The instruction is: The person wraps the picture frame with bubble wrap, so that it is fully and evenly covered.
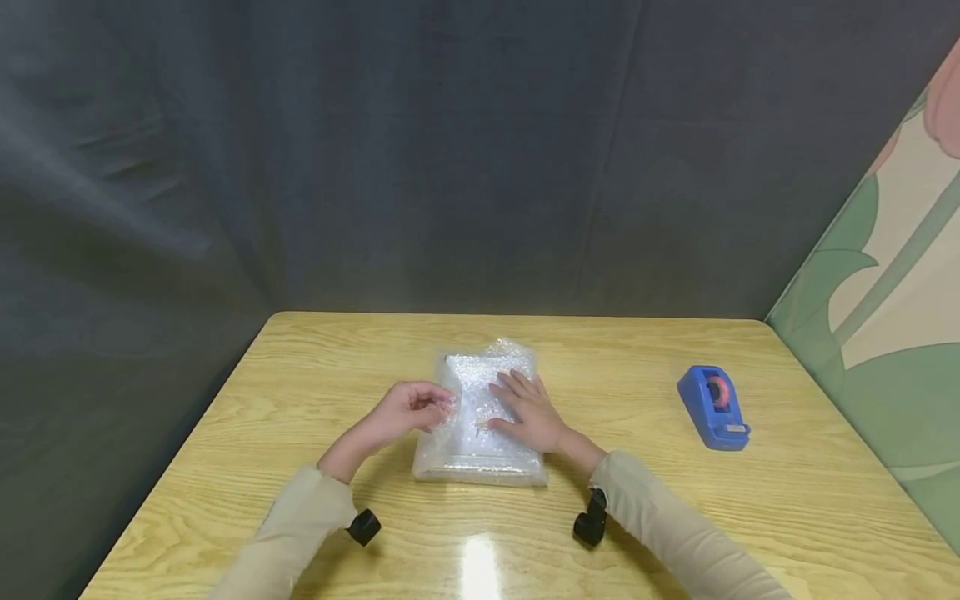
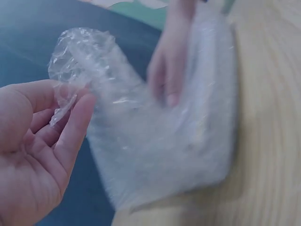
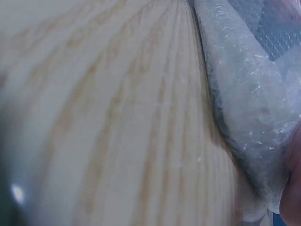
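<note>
A flat, pale rectangular item wrapped in clear bubble wrap [image 1: 487, 469] lies on the wooden table in front of the person. My left hand [image 1: 408, 408] is at the left side of this package. In the left wrist view, its thumb and fingers pinch the edge of a raised bubble wrap flap [image 2: 82, 54]. With fingers spread, my right hand [image 1: 534, 417] rests on the right part of the package. The right wrist view shows the wrapped side [image 3: 244, 94] along the table, with only a bit of hand at the right edge.
On the right of the wooden table [image 1: 615, 517] stands a blue tape dispenser [image 1: 716, 412] with a pinkish roll. A dark curtain [image 1: 480, 167] hangs behind and at the left. A floral panel [image 1: 892, 333] borders the right side.
</note>
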`<state>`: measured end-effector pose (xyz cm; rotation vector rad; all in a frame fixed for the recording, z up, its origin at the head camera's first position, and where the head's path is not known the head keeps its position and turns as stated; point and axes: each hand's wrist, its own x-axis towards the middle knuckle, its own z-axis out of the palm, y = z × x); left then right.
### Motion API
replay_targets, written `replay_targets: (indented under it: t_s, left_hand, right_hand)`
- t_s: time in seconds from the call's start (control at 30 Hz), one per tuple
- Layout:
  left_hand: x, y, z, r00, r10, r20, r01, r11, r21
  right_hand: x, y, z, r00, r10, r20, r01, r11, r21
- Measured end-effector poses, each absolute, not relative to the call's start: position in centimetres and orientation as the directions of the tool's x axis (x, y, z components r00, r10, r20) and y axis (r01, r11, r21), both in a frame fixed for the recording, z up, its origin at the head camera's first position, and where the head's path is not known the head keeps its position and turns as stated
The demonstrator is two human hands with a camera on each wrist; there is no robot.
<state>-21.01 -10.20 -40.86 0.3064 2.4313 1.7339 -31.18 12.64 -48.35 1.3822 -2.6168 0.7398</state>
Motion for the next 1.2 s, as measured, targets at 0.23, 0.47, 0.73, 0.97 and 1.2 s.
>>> replay_targets:
  t_s: [0.23, 0.47, 0.73, 0.97, 1.2]
  left_hand:
    - [-22.7, -7.5, -43.6, -0.962, 0.274, -0.007, 0.096, 0.358, 0.929]
    - [-23.0, -6.2, -44.8, -0.964, 0.264, 0.020, 0.168, 0.550, 0.818]
    - [-22.7, -5.6, -44.6, -0.960, 0.279, -0.026, 0.160, 0.620, 0.768]
    - [-22.5, -5.7, -44.6, -0.948, 0.312, -0.060, 0.167, 0.648, 0.743]
    - [-22.4, -5.6, -44.9, -0.948, 0.318, -0.037, 0.186, 0.640, 0.745]
  right_hand:
    - [-31.2, 12.6, -48.4, -0.580, -0.761, 0.292, -0.802, 0.471, -0.366]
    - [-31.0, 12.6, -48.2, -0.579, -0.762, 0.291, -0.802, 0.468, -0.370]
    - [-31.2, 12.6, -48.2, -0.584, -0.761, 0.283, -0.799, 0.476, -0.369]
    - [-31.3, 12.6, -48.4, -0.588, -0.760, 0.276, -0.798, 0.491, -0.350]
    - [-31.5, 12.7, -48.5, -0.582, -0.767, 0.270, -0.803, 0.489, -0.341]
